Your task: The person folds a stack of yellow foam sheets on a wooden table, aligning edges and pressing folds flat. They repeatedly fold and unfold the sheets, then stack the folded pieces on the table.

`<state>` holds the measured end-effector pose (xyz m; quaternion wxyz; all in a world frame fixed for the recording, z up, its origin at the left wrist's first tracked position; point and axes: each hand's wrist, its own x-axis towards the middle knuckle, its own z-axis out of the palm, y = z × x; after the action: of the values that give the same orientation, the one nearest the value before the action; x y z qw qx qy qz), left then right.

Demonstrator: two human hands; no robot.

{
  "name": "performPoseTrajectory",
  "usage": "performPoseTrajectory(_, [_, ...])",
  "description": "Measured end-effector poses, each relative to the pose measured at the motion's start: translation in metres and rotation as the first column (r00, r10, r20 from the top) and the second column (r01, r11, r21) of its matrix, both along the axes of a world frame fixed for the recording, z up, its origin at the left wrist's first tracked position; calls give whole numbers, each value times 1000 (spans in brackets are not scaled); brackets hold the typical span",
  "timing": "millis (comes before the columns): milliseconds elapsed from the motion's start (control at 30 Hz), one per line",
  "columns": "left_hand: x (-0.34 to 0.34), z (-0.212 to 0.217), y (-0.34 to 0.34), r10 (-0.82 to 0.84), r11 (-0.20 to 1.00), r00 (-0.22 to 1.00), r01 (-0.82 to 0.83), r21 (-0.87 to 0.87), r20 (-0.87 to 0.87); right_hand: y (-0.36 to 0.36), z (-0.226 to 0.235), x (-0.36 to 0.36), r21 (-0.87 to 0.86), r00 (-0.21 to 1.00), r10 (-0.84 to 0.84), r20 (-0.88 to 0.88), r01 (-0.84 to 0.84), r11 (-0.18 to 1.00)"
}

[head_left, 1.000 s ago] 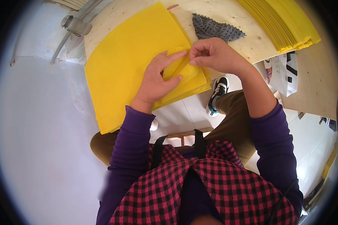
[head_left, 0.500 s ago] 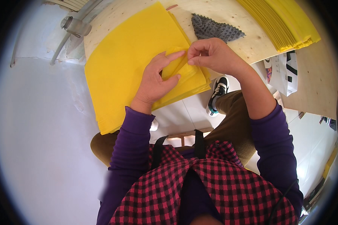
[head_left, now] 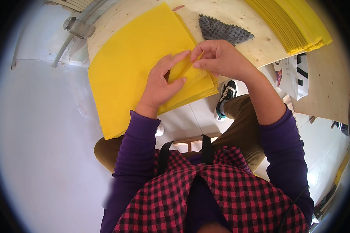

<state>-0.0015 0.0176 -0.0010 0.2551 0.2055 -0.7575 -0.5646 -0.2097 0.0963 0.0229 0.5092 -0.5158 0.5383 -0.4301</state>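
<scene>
A stack of thin yellow sheets (head_left: 124,58), soft like fabric, lies on the wooden table in front of me and overhangs its near edge. Over its right part rests my left hand (head_left: 159,85), index finger and thumb spread wide apart. Between them the top yellow sheet (head_left: 187,73) is turned up in a loose fold. My right hand (head_left: 225,60) pinches that fold at its upper end with thumb and index finger, the other fingers curled. The exact bit between those fingertips is partly hidden.
A grey textured cloth (head_left: 223,31) lies on the wooden table (head_left: 256,52) beyond my right hand. Another pile of yellow sheets (head_left: 295,27) sits at the far right, above a white printed bag (head_left: 293,75). A metal-and-glass fitting (head_left: 78,28) is by the wall at far left.
My right fingertips have shifted slightly left and the raised fold has flattened a little. My left hand stays nearly in place.
</scene>
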Motion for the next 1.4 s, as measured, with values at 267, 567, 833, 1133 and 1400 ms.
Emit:
performPoseTrajectory(267, [-2, 3, 1, 17, 996, 997, -24, -85, -78, 0, 1, 2, 46, 992, 46, 114, -52, 998])
performPoseTrajectory(567, [0, 3, 1, 23, 985, 997, -35, -167, -74, 0, -1, 1, 49, 976, 68, 205, -79, 996])
performPoseTrajectory(833, [3, 1, 0, 50, 991, 994, -62, -116, -102, 0, 2, 4, 26, 966, 131, 224, -140, 990])
performPoseTrajectory(1133, [-4, 22, 14, 115, 993, 990, -112, -48, 80, -8, -1, 3, 42, 958, 82, 274, -97, 994])
performPoseTrajectory(1400, [18, 37, 30, 187, 970, 977, -167, -179, 104, -11, 0, 4, 100, 939, 62, 339, -101, 990])
